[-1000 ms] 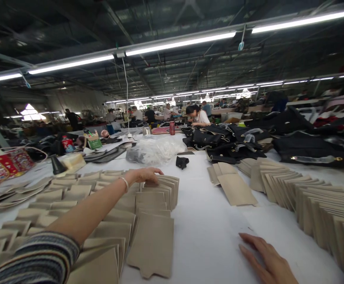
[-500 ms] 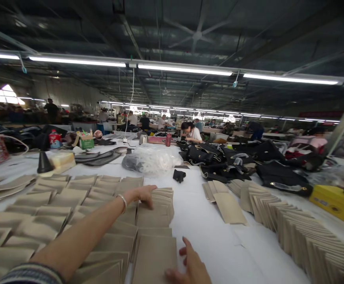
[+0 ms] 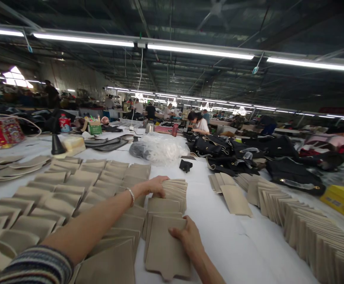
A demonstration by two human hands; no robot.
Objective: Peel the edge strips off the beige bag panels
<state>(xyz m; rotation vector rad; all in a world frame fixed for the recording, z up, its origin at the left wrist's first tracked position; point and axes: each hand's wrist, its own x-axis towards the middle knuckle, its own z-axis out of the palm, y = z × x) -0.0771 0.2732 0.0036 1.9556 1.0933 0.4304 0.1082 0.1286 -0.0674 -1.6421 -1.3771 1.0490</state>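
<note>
Rows of flat beige panels [image 3: 80, 179] cover the left of the white table. My left hand [image 3: 157, 186], with a bracelet at the wrist, reaches to the far end of the nearest row. Its fingers are closed over the left edge of a fanned stack of beige panels [image 3: 176, 193]. At the near end of that row, my right hand [image 3: 189, 236] grips the right edge of a tabbed beige panel [image 3: 166, 248]. The thumb lies on top, and the other fingers are partly hidden at the edge. How many panels it pinches I cannot tell.
A long leaning row of beige panels [image 3: 302, 213] runs along the right, beside a few loose ones [image 3: 235, 199]. Black bags [image 3: 292, 173], a plastic-wrapped bundle [image 3: 162, 148], a black cone [image 3: 57, 146] and a yellow box [image 3: 341, 202] stand farther back. A co-worker [image 3: 199, 123] sits beyond.
My right hand has come onto the near panel and closed on its edge; that panel has shifted so its tabbed end shows. My left hand stays at the far stack. The view has tilted down.
</note>
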